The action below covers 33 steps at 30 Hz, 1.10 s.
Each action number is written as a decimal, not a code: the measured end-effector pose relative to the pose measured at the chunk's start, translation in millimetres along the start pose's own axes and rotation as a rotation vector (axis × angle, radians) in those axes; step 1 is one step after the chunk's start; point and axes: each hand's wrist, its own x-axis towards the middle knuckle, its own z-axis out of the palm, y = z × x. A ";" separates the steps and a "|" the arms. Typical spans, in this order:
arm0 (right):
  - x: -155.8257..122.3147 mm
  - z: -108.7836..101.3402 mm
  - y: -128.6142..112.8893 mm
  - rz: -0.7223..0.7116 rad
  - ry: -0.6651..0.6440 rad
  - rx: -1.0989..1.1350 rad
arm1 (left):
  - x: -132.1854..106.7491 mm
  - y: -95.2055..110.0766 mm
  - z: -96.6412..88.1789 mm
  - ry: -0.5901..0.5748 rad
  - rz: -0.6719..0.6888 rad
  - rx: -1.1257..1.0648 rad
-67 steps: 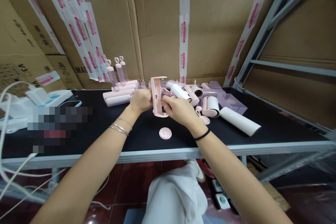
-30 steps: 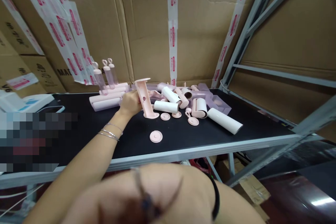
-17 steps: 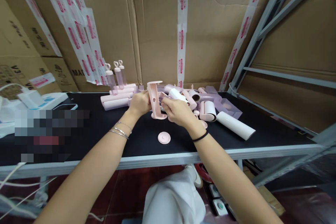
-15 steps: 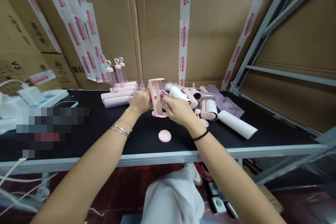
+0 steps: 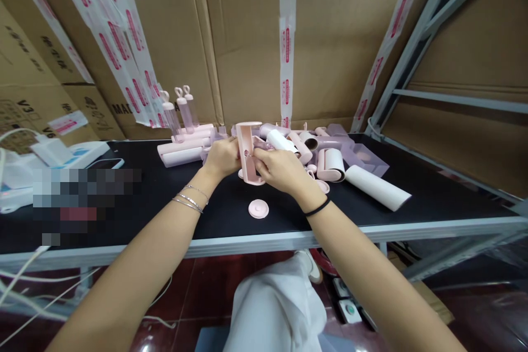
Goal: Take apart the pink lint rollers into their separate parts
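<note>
My left hand (image 5: 223, 158) is closed around the back of a pink U-shaped plastic frame (image 5: 251, 167), held upright above the black table with its open side facing right. My right hand (image 5: 279, 168) is closed at the inside of that frame, near a small hole in its wall. Its fingers pinch a translucent pinkish part (image 5: 263, 144), mostly hidden by the hand. Below the frame a round pink cap (image 5: 258, 209) lies flat on the table. Beyond my right hand are loose pink and white rollers.
White paper rolls (image 5: 377, 187) and translucent lilac covers (image 5: 367, 158) are piled on the right. Several clear handles with pink loops (image 5: 183, 110) stand at the back left, by stacked pink rollers (image 5: 181, 153). A white power strip (image 5: 88, 155) and cables lie far left.
The frame has turned slightly, and my right fingers sit a little deeper inside it. The camera view has shifted a bit; the things on the table stay put.
</note>
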 end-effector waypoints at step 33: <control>-5.1 -5.1 -11.3 0.048 -0.049 -0.016 | 2.0 -0.4 -10.0 0.018 0.085 0.053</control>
